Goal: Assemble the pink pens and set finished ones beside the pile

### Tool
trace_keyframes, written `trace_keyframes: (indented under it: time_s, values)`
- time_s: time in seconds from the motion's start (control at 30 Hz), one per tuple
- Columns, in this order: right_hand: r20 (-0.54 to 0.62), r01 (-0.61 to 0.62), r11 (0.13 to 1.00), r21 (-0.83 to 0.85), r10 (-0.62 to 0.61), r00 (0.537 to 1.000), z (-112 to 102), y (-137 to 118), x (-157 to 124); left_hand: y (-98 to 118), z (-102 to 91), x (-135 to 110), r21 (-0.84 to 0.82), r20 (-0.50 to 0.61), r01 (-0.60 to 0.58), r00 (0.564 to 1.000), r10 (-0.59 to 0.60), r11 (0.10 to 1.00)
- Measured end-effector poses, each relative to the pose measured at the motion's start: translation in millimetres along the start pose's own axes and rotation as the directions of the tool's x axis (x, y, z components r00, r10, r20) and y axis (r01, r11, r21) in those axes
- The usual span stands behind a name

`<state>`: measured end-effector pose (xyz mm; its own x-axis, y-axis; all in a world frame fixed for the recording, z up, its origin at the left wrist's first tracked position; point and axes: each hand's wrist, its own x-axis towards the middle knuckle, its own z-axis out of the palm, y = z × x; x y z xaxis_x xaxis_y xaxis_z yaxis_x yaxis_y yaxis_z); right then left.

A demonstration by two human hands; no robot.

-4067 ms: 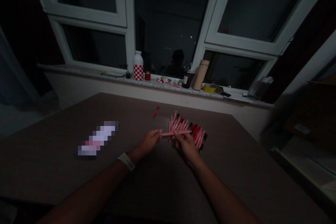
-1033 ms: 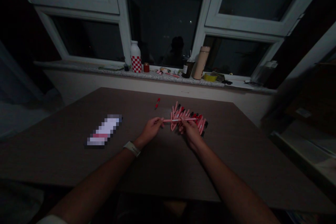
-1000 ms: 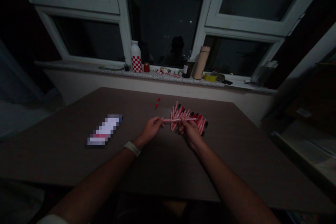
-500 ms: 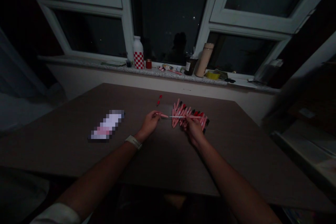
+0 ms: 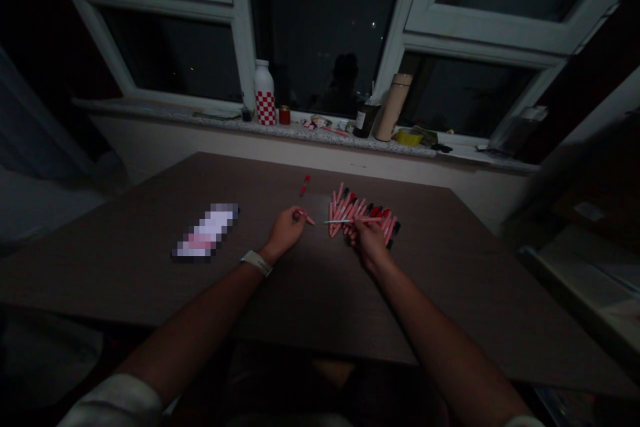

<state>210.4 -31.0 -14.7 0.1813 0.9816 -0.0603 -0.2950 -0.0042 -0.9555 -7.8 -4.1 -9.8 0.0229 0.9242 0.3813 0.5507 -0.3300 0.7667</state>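
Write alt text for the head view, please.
The left hand holds a pink piece; the right hand holds a pink pen, its thin pale rod pointing toward that piece. A pile of pens lies on the table near the right hand.

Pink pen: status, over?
Left hand pinching pink pen piece. Right hand gripping pink barrel, pale rod protruding leftward. Pen pile close by barrel.

ok so the pink pen [image 5: 371, 219] that stretched whole from hand to hand about four seconds ago has come apart. The left hand [image 5: 286, 235] now has just a short pink piece [image 5: 308, 217], tipped more steeply than half a second back. The right hand [image 5: 371, 243] has the rest, a thin pale rod [image 5: 338, 221] now bare toward the left hand, with a wider gap between
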Motion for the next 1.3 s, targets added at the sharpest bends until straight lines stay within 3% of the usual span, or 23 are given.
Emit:
trace_keyframes:
  time_s: [0.23, 0.57, 0.83, 1.1, 1.3]
  values:
    - [0.016, 0.027, 0.999, -0.037, -0.027, 1.0, 1.6, 0.9, -0.9, 0.5, -0.5, -0.7, 0.028, 0.01, -0.036, 0.999, 0.036, 0.999]
    - [0.026, 0.029, 0.999, -0.024, -0.028, 0.999, 1.9, 1.6, -0.3, 6.5, -5.4, -0.8, 0.05, -0.058, -0.009, 0.998, 0.012, 0.999]
    - [0.029, 0.042, 0.999, -0.033, -0.042, 0.999, 2.8, 1.7, -0.3, -1.6, -8.6, -1.9, 0.276, -0.019, 0.052, 0.999, -0.049, 0.96]
    - [0.041, 0.048, 0.997, -0.053, -0.046, 0.998, 2.8, -1.0, -2.3, -10.6, -10.7, -3.1, 0.402, 0.076, -0.086, 0.995, 0.06, 0.912]
    - [0.032, 0.043, 0.998, -0.048, -0.041, 0.999, 2.8, -0.7, -3.7, -9.7, -9.7, -4.8, 0.429, 0.076, -0.092, 0.995, 0.066, 0.898]
